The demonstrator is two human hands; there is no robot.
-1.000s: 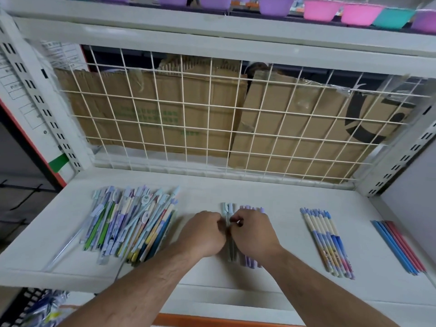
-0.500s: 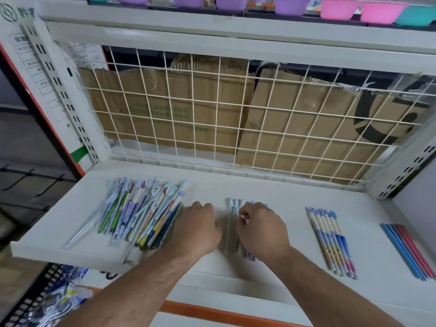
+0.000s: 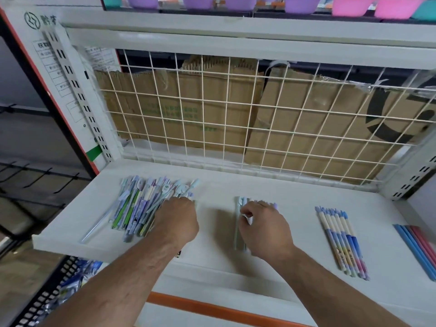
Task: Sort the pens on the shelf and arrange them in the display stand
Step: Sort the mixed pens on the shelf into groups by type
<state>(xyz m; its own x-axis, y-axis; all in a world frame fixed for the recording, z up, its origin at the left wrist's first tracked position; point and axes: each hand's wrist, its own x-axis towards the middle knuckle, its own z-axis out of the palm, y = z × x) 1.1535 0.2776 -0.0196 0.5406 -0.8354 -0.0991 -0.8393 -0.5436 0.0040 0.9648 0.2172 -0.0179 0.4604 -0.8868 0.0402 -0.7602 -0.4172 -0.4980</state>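
Pastel pens [image 3: 139,206], perhaps capped, mixed pile.

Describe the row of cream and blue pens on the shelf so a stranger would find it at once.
Start at the white shelf. Right of the right hand lies a neat row of pens. Its pens have cream upper barrels and blue lower barrels fading to pink, unlike the plain blue and pink sticks farther right.

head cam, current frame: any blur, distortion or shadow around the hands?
Head view: wide-angle bending curves the wire grid and shelf edges; motion blur smears the left hand, the mixed pen pile and the right hand pinching the middle pens; a soft shadow lies between the hands; no harsh glare.
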